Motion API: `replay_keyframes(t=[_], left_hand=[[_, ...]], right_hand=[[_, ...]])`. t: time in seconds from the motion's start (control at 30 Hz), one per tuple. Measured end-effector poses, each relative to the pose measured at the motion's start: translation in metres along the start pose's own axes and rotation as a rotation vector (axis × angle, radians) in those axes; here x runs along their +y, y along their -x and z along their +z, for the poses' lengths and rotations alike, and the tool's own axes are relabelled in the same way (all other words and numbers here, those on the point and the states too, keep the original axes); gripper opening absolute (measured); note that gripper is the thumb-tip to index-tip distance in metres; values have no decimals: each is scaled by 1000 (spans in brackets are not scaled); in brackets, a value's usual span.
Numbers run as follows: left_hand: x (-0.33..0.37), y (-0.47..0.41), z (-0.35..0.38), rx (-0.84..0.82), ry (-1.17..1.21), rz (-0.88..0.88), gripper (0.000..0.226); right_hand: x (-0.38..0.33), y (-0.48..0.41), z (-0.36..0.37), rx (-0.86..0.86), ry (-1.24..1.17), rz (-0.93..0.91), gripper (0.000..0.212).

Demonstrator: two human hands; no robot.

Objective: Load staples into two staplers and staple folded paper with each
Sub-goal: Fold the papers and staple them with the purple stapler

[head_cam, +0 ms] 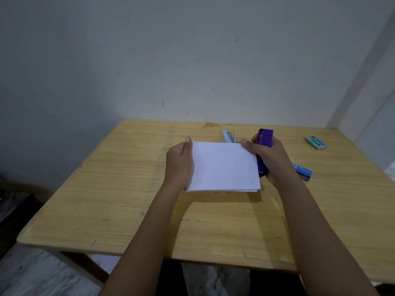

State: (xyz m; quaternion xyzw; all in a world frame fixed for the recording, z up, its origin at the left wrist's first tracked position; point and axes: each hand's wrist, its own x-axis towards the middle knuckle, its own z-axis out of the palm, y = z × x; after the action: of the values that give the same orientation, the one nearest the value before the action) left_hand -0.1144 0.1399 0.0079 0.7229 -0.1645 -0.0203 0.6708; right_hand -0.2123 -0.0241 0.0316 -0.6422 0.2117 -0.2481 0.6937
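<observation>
A folded white paper (pixel 224 166) is held above the wooden table (pixel 128 189). My left hand (pixel 178 163) grips its left edge, thumb on top. My right hand (pixel 269 154) grips a purple stapler (pixel 265 138) at the paper's right edge, and its thumb touches the paper's top right corner. The stapler's lower end shows beside the paper at the right. Two small dark marks sit near the paper's lower right corner. A light blue stapler (pixel 227 136) lies open on the table behind the paper, partly hidden by it.
A green and white staple box (pixel 316 142) lies at the far right of the table. A blue staple box (pixel 302 171) lies just right of my right wrist, partly hidden. A wall stands right behind the table.
</observation>
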Motion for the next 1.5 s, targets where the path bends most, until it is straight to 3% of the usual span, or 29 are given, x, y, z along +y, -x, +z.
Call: replay_keyframes(t=[0.1, 0.33, 0.63, 0.77, 0.97, 1.17, 1.3, 1.5], left_hand=[[-2, 2, -1, -71, 21, -8, 44], [-8, 5, -20, -427, 151, -175, 18], [-7, 0, -13, -276, 254, -138, 13], [-7, 5, -11, -282, 247, -153, 12], [-2, 3, -24, -496, 216, -168, 18], [-1, 9, -7, -369, 400, -192, 11], [-2, 17, 0, -385, 425, -241, 17], [3, 9, -19, -462, 407, -329, 23]], right_hand=[[1, -2, 2, 70, 6, -18, 33], [-6, -6, -5, 206, 51, -137, 34], [-6, 0, -18, -34, 26, 91, 34], [-4, 1, -17, 42, -36, 61, 37], [-9, 1, -20, 76, -84, -13, 35], [-8, 5, -7, 33, -323, 21, 31], [-5, 4, -4, 157, -278, -9, 35], [-15, 6, -16, 70, -105, -26, 35]])
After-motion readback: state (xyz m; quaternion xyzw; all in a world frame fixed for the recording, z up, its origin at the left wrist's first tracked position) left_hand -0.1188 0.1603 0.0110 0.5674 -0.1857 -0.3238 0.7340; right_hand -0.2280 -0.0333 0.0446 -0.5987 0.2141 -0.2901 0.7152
